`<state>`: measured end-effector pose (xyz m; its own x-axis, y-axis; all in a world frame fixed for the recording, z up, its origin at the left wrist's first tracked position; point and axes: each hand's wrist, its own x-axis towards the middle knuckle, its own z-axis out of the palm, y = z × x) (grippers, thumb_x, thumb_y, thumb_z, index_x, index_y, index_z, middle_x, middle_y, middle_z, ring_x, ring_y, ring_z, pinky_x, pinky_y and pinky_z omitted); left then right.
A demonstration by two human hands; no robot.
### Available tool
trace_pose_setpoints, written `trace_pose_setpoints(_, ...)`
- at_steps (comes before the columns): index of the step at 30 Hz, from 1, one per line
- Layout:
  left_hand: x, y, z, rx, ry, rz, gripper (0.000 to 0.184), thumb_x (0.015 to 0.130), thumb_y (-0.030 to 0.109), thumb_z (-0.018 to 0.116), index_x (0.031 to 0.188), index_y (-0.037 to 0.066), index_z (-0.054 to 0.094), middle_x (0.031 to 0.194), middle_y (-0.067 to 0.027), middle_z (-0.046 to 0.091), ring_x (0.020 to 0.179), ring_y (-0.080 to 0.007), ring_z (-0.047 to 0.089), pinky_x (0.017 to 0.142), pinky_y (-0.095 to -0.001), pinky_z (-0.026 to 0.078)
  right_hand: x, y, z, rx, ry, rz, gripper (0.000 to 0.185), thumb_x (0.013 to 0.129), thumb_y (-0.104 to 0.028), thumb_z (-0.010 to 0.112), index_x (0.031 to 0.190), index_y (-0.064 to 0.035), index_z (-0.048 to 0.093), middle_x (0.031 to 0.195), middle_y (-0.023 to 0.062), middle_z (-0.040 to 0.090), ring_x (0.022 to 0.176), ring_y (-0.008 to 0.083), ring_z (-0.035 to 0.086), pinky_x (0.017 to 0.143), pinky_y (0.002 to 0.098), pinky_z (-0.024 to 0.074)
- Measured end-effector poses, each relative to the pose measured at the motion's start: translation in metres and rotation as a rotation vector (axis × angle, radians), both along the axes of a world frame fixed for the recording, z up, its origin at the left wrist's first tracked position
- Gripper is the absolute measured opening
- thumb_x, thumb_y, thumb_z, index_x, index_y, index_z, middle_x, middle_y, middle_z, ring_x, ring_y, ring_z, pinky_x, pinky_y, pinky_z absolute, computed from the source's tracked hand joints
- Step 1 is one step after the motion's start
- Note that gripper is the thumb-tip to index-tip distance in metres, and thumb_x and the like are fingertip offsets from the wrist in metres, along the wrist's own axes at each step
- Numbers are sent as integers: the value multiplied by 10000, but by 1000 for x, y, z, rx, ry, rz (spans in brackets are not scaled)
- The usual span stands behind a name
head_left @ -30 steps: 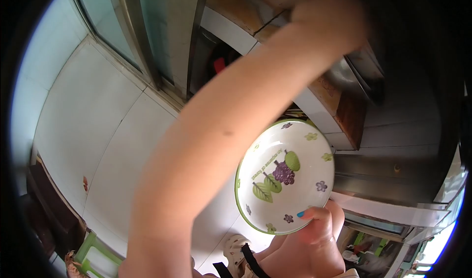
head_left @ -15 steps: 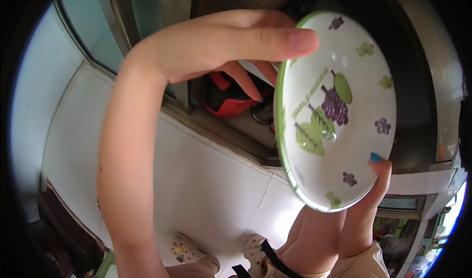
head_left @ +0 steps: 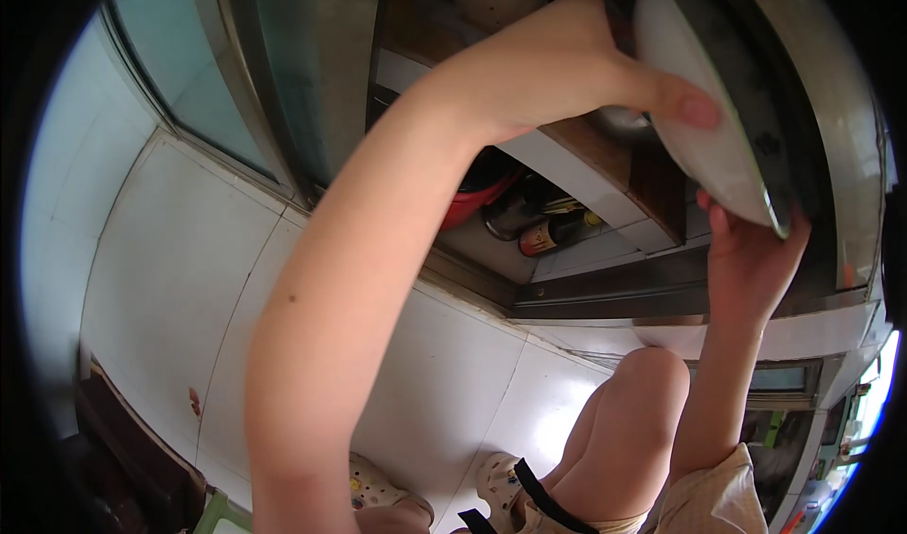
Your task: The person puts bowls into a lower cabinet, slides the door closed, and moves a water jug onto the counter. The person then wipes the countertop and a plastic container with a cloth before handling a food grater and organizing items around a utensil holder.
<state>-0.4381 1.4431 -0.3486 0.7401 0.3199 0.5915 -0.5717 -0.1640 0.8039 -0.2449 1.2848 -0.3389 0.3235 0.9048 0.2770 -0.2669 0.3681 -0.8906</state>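
A white plate (head_left: 673,38) with a green rim is held tilted on edge inside the cabinet opening, its pale underside facing left and its painted side hidden. My left hand (head_left: 605,71) grips its left part, the thumb lying on the underside and the other fingers mostly out of sight. Lower down, my right hand (head_left: 756,255) holds the bottom rim with its fingers closed on the edge.
Under the cabinet shelf (head_left: 605,170) lie a dark bottle with a red label (head_left: 540,238) and a partly hidden red-and-black object (head_left: 470,205). A spotted bowl (head_left: 496,0) stands above. A metal door frame (head_left: 248,71) borders the left side; the tiled floor (head_left: 444,364) is below.
Both hands have carried the plate up, right and deeper into the cabinet. It has turned, so its painted face no longer shows. The shelf and bottle have come into view.
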Motion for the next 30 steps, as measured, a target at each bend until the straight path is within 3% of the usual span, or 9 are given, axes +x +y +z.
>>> trace_pose_setpoints(2,9,13,-6,-146,-99,-107,973,641,367,740,1230,-144,158,1189,-257,387,1119,-291,408,959,-322,324,4,13,-6,67,10,-138,449,864,-316,384,1137,39,414,1074,199,510,859,380,541,678,368,530)
trace_pose_setpoints(6,55,26,-6,-94,-160,89,900,667,403,705,1203,-156,245,1149,-274,435,1075,-319,453,916,-337,360,13,36,-8,89,-84,-214,421,868,-339,368,1116,-7,443,1050,153,525,803,319,551,630,324,506)
trace_pose_setpoints(8,79,40,-10,199,-151,474,839,724,473,612,1221,-121,290,1142,-275,465,1074,-348,457,908,-372,356,3,55,-1,29,6,-647,392,868,-360,359,1098,-60,464,1034,105,534,758,269,551,581,290,482)
trace_pose_setpoints(14,99,40,-15,279,81,852,734,786,553,450,1265,10,332,1110,-263,496,1064,-407,440,909,-456,303,17,81,0,93,-73,-673,433,845,-399,369,1134,-78,404,1063,100,479,792,250,528,628,323,467)
trace_pose_setpoints(18,109,44,-16,237,24,838,694,806,529,431,1277,31,323,1119,-252,492,1056,-421,437,896,-473,296,23,99,6,61,-69,-750,410,856,-408,341,1095,-87,431,1010,80,513,743,236,531,583,298,447)
trace_pose_setpoints(21,120,47,-18,283,121,973,672,825,497,415,1279,13,306,1135,-261,472,1050,-434,429,892,-476,302,37,115,8,22,-69,-809,395,862,-418,320,1058,-103,453,965,64,535,682,212,524,554,281,424)
trace_pose_setpoints(23,126,52,-23,333,-22,1101,671,838,464,403,1282,-23,270,1165,-282,433,1061,-442,413,904,-479,300,46,120,3,-32,-85,-833,398,866,-434,291,997,-109,479,895,51,550,593,177,503,529,276,391)
trace_pose_setpoints(26,123,57,-25,354,162,1035,683,848,435,396,1280,-65,227,1186,-297,405,1083,-432,400,929,-456,298,46,122,1,-139,-89,-870,369,870,-412,314,956,-96,485,844,40,547,577,153,490,519,272,368)
trace_pose_setpoints(30,124,69,-31,394,105,986,678,855,406,395,1278,-86,202,1192,-316,387,1105,-426,386,940,-426,300,49,126,-1,-223,-85,-926,330,873,-383,345,928,-88,484,811,32,536,552,134,469,520,262,350)
